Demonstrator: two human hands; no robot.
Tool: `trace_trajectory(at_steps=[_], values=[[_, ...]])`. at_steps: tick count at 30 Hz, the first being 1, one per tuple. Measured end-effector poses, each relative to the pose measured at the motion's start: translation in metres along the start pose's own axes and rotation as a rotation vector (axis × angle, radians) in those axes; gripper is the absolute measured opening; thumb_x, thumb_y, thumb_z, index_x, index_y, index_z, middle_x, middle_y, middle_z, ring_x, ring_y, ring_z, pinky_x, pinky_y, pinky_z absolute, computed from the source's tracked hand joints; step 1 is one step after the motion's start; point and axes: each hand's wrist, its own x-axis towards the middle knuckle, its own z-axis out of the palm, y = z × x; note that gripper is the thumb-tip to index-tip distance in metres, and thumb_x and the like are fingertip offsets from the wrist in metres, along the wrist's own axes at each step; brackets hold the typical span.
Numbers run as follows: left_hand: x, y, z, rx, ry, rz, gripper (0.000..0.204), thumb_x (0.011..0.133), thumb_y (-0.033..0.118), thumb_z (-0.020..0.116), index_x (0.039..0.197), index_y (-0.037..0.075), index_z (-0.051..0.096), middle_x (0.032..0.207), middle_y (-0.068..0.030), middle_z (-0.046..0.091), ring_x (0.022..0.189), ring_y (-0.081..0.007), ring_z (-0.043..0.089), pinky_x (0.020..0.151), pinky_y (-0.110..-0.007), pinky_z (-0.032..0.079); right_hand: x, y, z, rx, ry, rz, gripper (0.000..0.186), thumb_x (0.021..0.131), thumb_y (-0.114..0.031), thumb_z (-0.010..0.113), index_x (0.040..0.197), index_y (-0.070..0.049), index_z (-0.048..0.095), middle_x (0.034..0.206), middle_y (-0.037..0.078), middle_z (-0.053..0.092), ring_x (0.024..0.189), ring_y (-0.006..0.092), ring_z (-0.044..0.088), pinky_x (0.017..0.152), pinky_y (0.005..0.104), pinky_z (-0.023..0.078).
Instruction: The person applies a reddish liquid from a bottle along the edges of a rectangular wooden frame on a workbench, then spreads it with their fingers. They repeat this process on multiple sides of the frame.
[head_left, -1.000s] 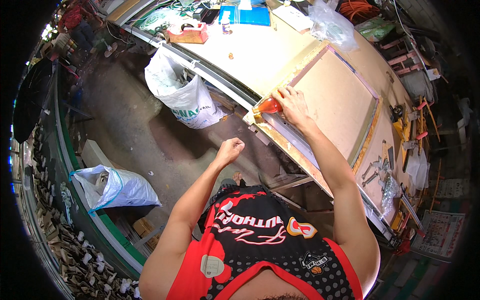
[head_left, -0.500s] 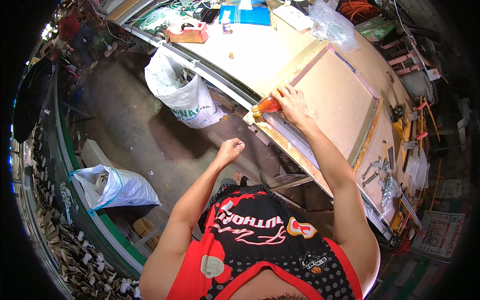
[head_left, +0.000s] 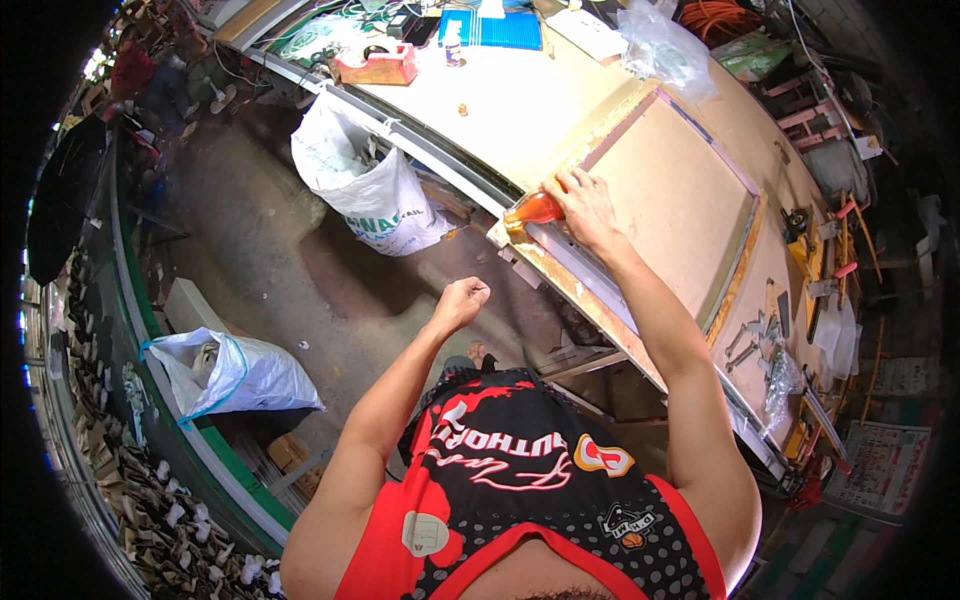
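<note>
Beside a workbench, two white sacks sit left of the left hand, loosely fisted in midair, while one tilted red-orange bottle is gripped in the bent fingers of the right hand at the near-left corner of one wooden frame.

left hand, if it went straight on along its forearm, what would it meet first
Probably the frame corner, up and to the right, near the bottle. Depth is unclear, so the left hand might pass beneath it.
</note>
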Motion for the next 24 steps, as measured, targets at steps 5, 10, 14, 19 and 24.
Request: trace_trajectory(at_steps=[5, 10, 14, 19, 24], values=[[-0.002, -0.001, 0.001, -0.001, -0.002, -0.013, 0.027, 0.093, 0.024, 0.067, 0.106, 0.001, 0.075, 0.092, -0.0184, 0.076, 0.087, -0.0263, 0.073, 0.081, -0.039, 0.056, -0.012, 0.004, -0.001, -0.036, 0.013, -0.017, 0.077, 0.068, -0.016, 0.087, 0.139, -0.02, 0.057, 0.138, 0.007, 0.058, 0.131, 0.0309, 0.053, 0.102, 0.0521, 0.047], [-0.004, 0.002, 0.009, 0.036, -0.015, -0.004, 0.028, 0.093, 0.024, 0.068, 0.108, 0.001, 0.076, 0.094, -0.0187, 0.077, 0.09, -0.0281, 0.074, 0.083, -0.04, 0.056, -0.035, 0.007, -0.011, -0.01, -0.011, 0.011, 0.058, 0.078, -0.017, 0.077, 0.133, -0.021, 0.06, 0.133, 0.006, 0.06, 0.127, 0.0289, 0.055, 0.098, 0.0526, 0.045], [-0.004, 0.007, 0.019, 0.05, -0.037, 0.014, 0.028, 0.093, 0.024, 0.068, 0.108, 0.001, 0.076, 0.096, -0.0188, 0.077, 0.091, -0.0288, 0.075, 0.083, -0.04, 0.057, -0.054, 0.008, -0.022, -0.021, -0.049, 0.034, 0.058, 0.078, -0.016, 0.076, 0.134, -0.022, 0.061, 0.132, 0.005, 0.061, 0.126, 0.0292, 0.055, 0.097, 0.0526, 0.046], [-0.008, 0.016, 0.036, 0.076, -0.076, 0.034, 0.029, 0.094, 0.024, 0.068, 0.109, 0.001, 0.076, 0.097, -0.0193, 0.077, 0.092, -0.0295, 0.075, 0.084, -0.041, 0.057, -0.087, 0.014, -0.027, -0.06, -0.01, 0.054, 0.053, 0.082, -0.018, 0.073, 0.133, -0.022, 0.06, 0.132, 0.005, 0.061, 0.128, 0.0312, 0.055, 0.099, 0.0519, 0.046], [-0.011, 0.027, 0.059, 0.104, -0.124, 0.048, 0.029, 0.094, 0.023, 0.067, 0.109, 0.0, 0.075, 0.099, -0.0202, 0.077, 0.093, -0.0311, 0.075, 0.085, -0.041, 0.057, -0.128, 0.021, -0.031, -0.082, -0.034, 0.104, 0.052, 0.084, -0.017, 0.071, 0.135, -0.022, 0.061, 0.133, 0.006, 0.061, 0.129, 0.0318, 0.056, 0.1, 0.0514, 0.046]])
